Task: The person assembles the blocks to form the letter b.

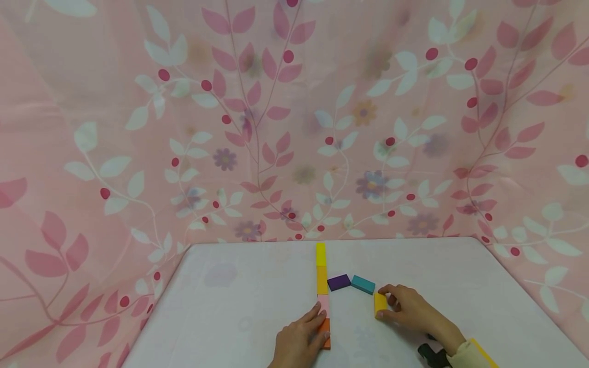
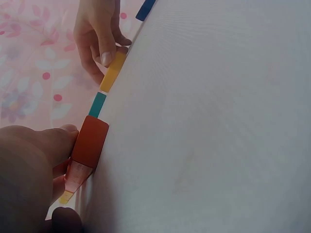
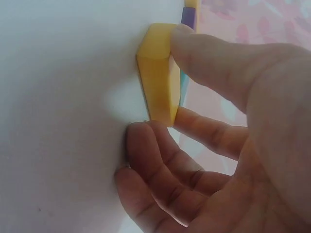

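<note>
A straight row of blocks runs away from me: orange, pink, amber-yellow and bright yellow. My left hand rests along the near part, fingers at the pink block and thumb across the orange one. A purple block and a teal block branch rightward in a bent line from the amber-yellow one. At its end stands a yellow block, which my right hand pinches by its ends between thumb and index finger. The right wrist view shows its broad side.
The white tabletop has rounded far corners and a pink floral curtain behind it. A dark blue block shows beyond the right hand in the left wrist view. A dark object sits by the right sleeve.
</note>
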### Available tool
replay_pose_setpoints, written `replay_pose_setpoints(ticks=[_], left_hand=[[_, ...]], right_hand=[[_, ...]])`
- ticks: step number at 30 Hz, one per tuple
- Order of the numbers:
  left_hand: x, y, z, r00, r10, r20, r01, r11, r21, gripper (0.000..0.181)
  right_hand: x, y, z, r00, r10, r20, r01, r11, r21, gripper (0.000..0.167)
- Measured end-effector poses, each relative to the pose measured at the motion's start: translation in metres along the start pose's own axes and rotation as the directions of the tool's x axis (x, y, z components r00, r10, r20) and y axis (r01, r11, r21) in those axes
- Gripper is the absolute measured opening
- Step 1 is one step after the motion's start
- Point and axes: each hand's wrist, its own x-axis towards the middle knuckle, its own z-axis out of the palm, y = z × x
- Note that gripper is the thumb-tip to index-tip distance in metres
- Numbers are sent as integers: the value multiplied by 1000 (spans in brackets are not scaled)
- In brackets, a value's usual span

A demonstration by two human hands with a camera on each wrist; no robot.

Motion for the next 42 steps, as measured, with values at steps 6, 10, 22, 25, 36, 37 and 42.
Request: replay_pose_setpoints(ticks=[6,10,22,25,36,37,42], left_hand=[[-1,-1,1,1000,2,2,-2,1000,-7,53],[-1,-1,-1,1000,5,2,-5,1000,-15,53],[1,0,-2,1000,-7,11,7,1000,-24,54],[1,0,-2,1000,-14,15,15,1000,-24,54],[1,0,-3,1000,-21,17,21,999,-32,53],[1,0,-3,1000,-21,17,22,999,-35,53],[2,0,-1,999,-34,34,36,997,-65,53]], right_hand=[[1,-1,1,1000,25,5,-25,1000,9,56],[1,-2,1,1000,24,5,-24,1000,8,57],[2,-2,0,1000,12,2,-12,1000,3,57],[2,-1,0,1000,13,-2,-13,1000,1,57],[0,4,-6,998,-51,31,50,998,26,62],[-1,6,-8,998,-51,37,49,998,31,63],[-14,16,-24,998,26,58,-29,998,48,65]])
